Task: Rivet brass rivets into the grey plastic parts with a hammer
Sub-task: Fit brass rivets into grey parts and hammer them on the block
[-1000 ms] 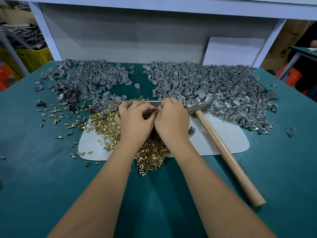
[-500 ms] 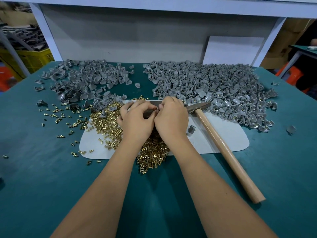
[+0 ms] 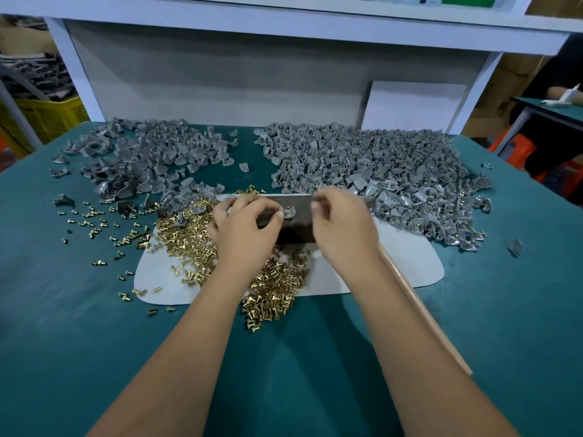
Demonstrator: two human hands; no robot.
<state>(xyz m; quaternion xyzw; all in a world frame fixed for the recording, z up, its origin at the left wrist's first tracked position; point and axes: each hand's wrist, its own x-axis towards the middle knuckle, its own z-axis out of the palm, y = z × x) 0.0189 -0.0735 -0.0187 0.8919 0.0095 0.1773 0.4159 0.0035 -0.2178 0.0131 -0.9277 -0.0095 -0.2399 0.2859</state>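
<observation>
Left of the block [image 3: 290, 227], a pile of bare grey parts [image 3: 148, 159] lay on the green table [image 3: 79, 326], with loose brass rivets [image 3: 189, 234] strewn nearer the block and heaped below it on the pale mat [image 3: 407, 266]. The left hand [image 3: 246, 228] reached onto the block's left end, its thumb and forefinger pinching a single part [image 3: 288, 212] that sat on the block's top with a rivet showing in it. Just right of the block's middle, the right hand [image 3: 344, 225] hovered with fingers loosely curled and apart, gripping nothing that I could see. The hammer [image 3: 419, 307] lay under that wrist, its handle running down and right from the block, untouched. Right of the block spread the bigger pile [image 3: 378, 171], many pieces glinting brass, so I took those for finished. My guess: much was done, the left pile remained, and this part awaited its blow.
</observation>
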